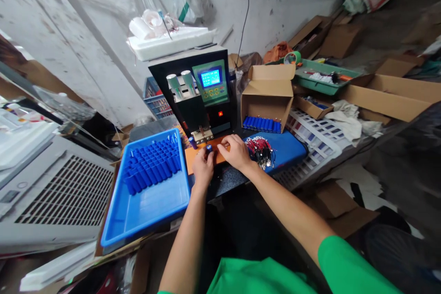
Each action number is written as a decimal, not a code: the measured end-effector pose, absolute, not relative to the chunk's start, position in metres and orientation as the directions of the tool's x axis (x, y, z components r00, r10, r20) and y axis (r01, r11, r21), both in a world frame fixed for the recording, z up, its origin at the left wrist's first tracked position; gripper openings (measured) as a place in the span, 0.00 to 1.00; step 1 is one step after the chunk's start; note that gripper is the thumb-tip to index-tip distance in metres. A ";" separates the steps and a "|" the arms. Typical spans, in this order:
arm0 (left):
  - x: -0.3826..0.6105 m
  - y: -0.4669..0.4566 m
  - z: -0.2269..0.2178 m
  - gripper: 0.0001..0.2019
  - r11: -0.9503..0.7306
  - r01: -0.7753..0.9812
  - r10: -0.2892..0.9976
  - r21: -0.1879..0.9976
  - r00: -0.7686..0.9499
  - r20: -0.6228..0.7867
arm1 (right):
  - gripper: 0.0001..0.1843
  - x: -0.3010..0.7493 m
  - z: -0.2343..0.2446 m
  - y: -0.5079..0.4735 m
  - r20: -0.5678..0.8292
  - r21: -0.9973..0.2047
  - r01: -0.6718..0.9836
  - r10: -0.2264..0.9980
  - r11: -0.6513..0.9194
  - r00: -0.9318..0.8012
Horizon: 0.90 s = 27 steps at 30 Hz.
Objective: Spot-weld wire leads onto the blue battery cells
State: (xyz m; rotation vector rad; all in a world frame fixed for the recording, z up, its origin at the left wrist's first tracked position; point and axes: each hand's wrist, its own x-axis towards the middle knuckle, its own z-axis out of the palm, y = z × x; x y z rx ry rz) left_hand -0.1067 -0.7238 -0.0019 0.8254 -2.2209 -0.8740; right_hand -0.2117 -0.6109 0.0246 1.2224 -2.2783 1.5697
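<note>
Between the thumb and fingers of my left hand (203,167) stands a blue cylindrical battery cell (209,148), just in front of the spot welder's electrodes (202,134). My right hand (237,152) is to its right over the orange board (191,157), thumb and fingers closed together; what they hold, if anything, is too small to make out. Another battery cell stands on the board left of the electrodes. The black spot welder (217,119) has a lit blue screen (210,78) and a red light. A bundle of red and black wires (263,151) lies right of my right hand.
To the left, a blue tray (151,213) holds rows of blue battery cells (151,163). An open cardboard box (267,88) with more blue cells stands on the right, on a blue mat (289,147). Behind it are a green tray (319,85) and a white plastic basket (315,133).
</note>
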 end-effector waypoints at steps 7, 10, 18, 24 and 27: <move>-0.105 -0.725 -0.006 0.16 0.635 -0.255 -0.690 0.729 -0.612 0.387 | 0.07 -0.196 0.029 -0.609 0.412 -0.812 -0.568 -0.558 0.132 -0.720; -0.110 -0.726 -0.007 0.16 0.751 -0.198 -0.605 0.630 -0.587 0.538 | 0.11 -0.193 0.027 -0.612 0.329 -0.896 -0.441 -0.598 0.045 -0.730; -0.130 -0.718 -0.008 0.14 0.954 -0.123 -0.292 0.274 -0.587 0.755 | 0.16 -0.204 0.016 -0.597 0.236 -0.971 -0.214 -0.594 -0.108 -0.769; -0.148 -0.704 -0.005 0.12 0.994 -0.060 -0.109 0.092 -0.528 0.842 | 0.22 -0.207 0.013 -0.587 0.065 -0.955 0.121 -0.590 -0.271 -0.805; -0.155 -0.694 0.001 0.15 0.996 0.040 -0.043 0.074 -0.512 0.858 | 0.23 -0.215 0.010 -0.580 0.072 -0.940 0.109 -0.501 -0.324 -0.863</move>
